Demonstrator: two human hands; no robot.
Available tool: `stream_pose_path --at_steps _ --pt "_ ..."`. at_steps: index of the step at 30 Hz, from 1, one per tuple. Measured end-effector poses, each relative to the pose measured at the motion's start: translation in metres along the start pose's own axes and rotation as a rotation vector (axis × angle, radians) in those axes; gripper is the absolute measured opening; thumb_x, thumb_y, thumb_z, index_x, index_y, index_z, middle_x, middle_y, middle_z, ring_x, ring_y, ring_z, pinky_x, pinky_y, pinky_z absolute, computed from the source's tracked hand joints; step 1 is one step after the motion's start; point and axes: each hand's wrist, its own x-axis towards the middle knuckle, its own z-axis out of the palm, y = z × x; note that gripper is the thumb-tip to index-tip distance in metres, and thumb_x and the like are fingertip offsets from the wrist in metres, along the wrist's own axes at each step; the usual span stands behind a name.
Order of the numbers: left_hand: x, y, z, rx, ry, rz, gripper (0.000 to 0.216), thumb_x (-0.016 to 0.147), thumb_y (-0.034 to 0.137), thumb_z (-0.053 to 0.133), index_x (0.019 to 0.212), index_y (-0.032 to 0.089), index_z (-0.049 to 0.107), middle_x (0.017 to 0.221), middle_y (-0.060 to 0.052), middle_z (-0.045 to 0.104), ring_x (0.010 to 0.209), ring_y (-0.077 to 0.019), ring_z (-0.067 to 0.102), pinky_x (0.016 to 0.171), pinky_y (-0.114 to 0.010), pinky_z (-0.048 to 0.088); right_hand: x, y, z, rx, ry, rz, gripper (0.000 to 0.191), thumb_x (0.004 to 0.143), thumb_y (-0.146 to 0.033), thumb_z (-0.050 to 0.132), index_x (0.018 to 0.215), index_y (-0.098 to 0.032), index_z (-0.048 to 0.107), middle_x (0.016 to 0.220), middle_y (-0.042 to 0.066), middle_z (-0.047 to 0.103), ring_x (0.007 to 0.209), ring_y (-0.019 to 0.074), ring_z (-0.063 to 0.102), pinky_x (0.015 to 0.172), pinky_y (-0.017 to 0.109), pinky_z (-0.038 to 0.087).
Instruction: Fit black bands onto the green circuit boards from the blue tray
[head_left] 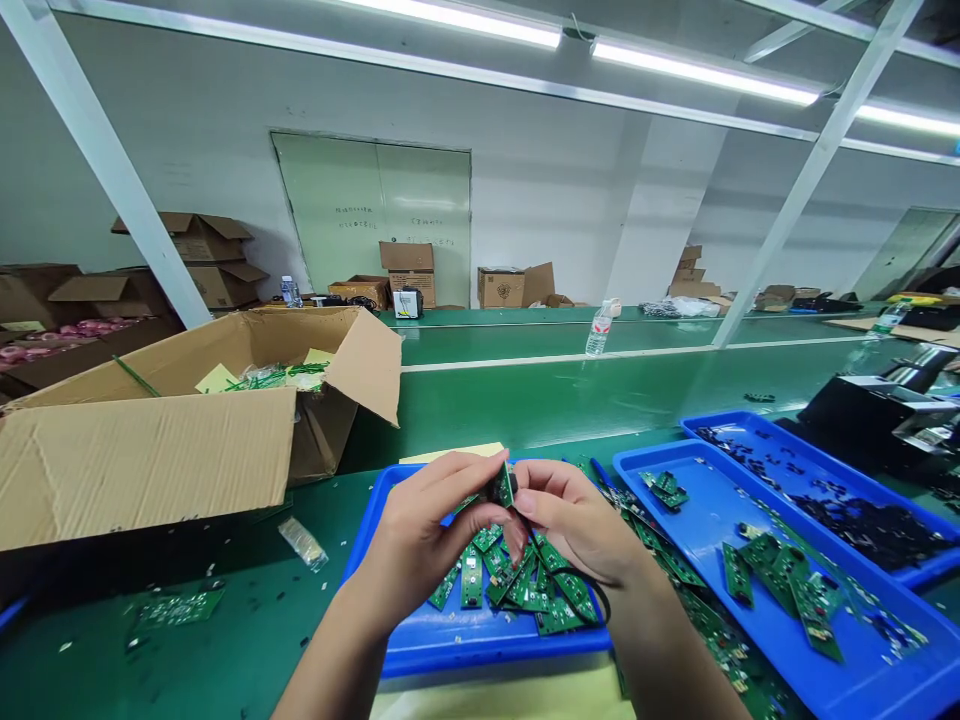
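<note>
Board (505, 487) held upright between both hands over the near tray

Left hand (442, 505) is almost closed, its thumb below and fingers above, the tips pinching the board from the left. The right hand (574, 505) has its fingers curled in, thumb and forefinger closed on the board's right side, where a dark part shows; their exact grip is partly hidden. Raised above the near tray (495, 656), the board appears just in front of its far edge. A black cord (581, 573) hangs below the right hand and loops toward the tray's right edge.

Loose boards (472, 580) lie heaped in the tray, under the hands. Yellow paper (510, 697) sticks out from beneath its near edge. More boards crowd the strip of table (525, 415) along its right edge. Beyond them, the right tray (885, 682) carries a pile around its middle and a smaller group by its far left corner. Just behind that, the back tray (720, 420) holds small black parts (877, 535).

Left of the near tray lie a small clear bag (304, 543) and, farther left, a green panel (176, 607). An open carton (150, 465) stands behind these. A bottle (600, 328) stands toward the table's far edge.
</note>
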Motion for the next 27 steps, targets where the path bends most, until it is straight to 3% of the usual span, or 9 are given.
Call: stream_pose_path --at_steps 4,7,15,21,27 --pt "-0.001 0.007 0.006 -0.221 0.039 -0.212 0.035 0.084 0.018 0.060 0.117 0.029 0.064 0.103 -0.006 0.065 0.092 -0.0173 0.065 0.075 -0.028 0.060 -0.003 -0.002 0.003 -0.028 0.114 -0.084 0.030 0.075 -0.043 0.069 0.071 -0.018 0.052 0.059 -0.005 0.054 0.052 0.0078 0.054 0.054 0.022 0.049" --pt "-0.001 0.010 0.009 -0.354 0.077 -0.286 0.034 0.083 0.016 0.061 0.114 0.031 0.066 0.100 -0.004 0.063 0.091 -0.0157 0.064 0.074 -0.025 0.060 -0.005 -0.001 0.002 -0.015 0.155 -0.096 0.031 0.071 -0.042 0.073 0.077 -0.019 0.053 0.066 -0.004 0.056 0.056 0.0088 0.058 0.056 0.023 0.052" --pt "0.000 0.005 0.012 -0.401 0.149 -0.347 0.035 0.082 0.017 0.064 0.112 0.035 0.066 0.097 -0.001 0.062 0.090 -0.0129 0.062 0.078 -0.023 0.058 -0.005 0.000 0.004 -0.063 0.199 -0.185 0.020 0.076 -0.030 0.071 0.090 -0.020 0.062 0.074 -0.002 0.063 0.065 0.0090 0.061 0.065 0.023 0.054" --pt "0.003 0.006 0.011 -0.463 0.185 -0.373 0.031 0.078 0.018 0.069 0.105 0.033 0.070 0.090 -0.001 0.064 0.082 -0.0103 0.063 0.069 -0.015 0.056 -0.003 0.002 0.007 -0.093 0.222 -0.197 0.020 0.071 -0.016 0.071 0.089 -0.022 0.065 0.075 -0.003 0.065 0.065 0.0081 0.061 0.061 0.019 0.053" --pt "0.005 0.006 0.009 -0.492 0.140 -0.378 0.028 0.078 0.019 0.068 0.104 0.030 0.072 0.087 -0.003 0.066 0.080 -0.0123 0.063 0.066 -0.018 0.055 -0.003 0.003 0.003 -0.384 0.370 -0.375 0.013 0.075 -0.011 0.062 0.081 -0.021 0.067 0.081 0.001 0.069 0.074 0.0109 0.065 0.068 0.022 0.053"
